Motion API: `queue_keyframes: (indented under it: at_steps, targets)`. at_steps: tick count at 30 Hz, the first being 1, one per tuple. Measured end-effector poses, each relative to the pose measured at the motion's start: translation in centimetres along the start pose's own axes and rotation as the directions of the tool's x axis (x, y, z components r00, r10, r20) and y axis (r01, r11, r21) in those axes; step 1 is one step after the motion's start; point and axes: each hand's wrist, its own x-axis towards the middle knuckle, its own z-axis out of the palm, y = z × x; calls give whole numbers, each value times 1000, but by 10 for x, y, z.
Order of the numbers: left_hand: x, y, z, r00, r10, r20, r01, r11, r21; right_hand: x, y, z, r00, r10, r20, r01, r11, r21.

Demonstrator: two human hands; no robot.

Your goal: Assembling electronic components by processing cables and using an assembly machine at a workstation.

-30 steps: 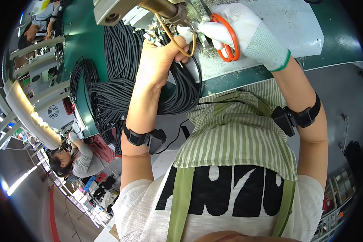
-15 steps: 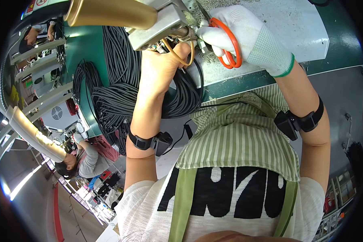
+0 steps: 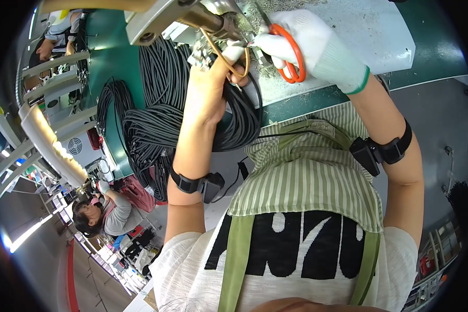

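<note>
My bare left hand (image 3: 205,93) is closed around a bunch of cable ends with small metal tips (image 3: 201,54), beside the working end of a bench machine (image 3: 164,20). A thin tan loop (image 3: 224,57) on the machine crosses in front of its fingers. My right hand (image 3: 314,49), in a white knitted glove with a green cuff, grips scissors with orange-red handles (image 3: 300,62). Their blades point away from me, and the gloved fingertips reach close to the machine's metal tip. Whatever small piece sits between those fingertips is too hidden to make out.
Thick coils of black cable (image 3: 156,127) lie on the green bench (image 3: 106,57) and hang over its front edge. Metal clippings are scattered over a white board (image 3: 369,31). A lit lamp (image 3: 52,143) stands at the left, where a co-worker (image 3: 101,213) sits.
The machine and lamp sit differently in view, as my head has shifted. My left hand has turned slightly, showing more of the metal tips. My right hand still holds the scissors.
</note>
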Motion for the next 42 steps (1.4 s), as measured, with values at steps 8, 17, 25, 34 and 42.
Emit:
queue_keyframes:
  at_steps: [8,17,25,34,42]
  targets:
    - [-62,-12,-5,989,-95,-113,28,871,-491,-67,-78,-28,842,504,-192,-493,575,-653]
    - [-72,-9,13,974,-208,-94,179,953,-246,-42,-93,39,981,93,172,-55,975,-215]
    - [-96,0,29,962,88,259,-153,957,246,-51,-104,-10,654,711,259,-724,490,485]
    - [-79,-10,38,676,483,557,-736,477,480,-72,-94,-41,598,674,434,-799,460,388]
    - [-88,-6,50,965,57,255,-76,995,65,-82,-92,-20,839,513,182,-530,694,487]
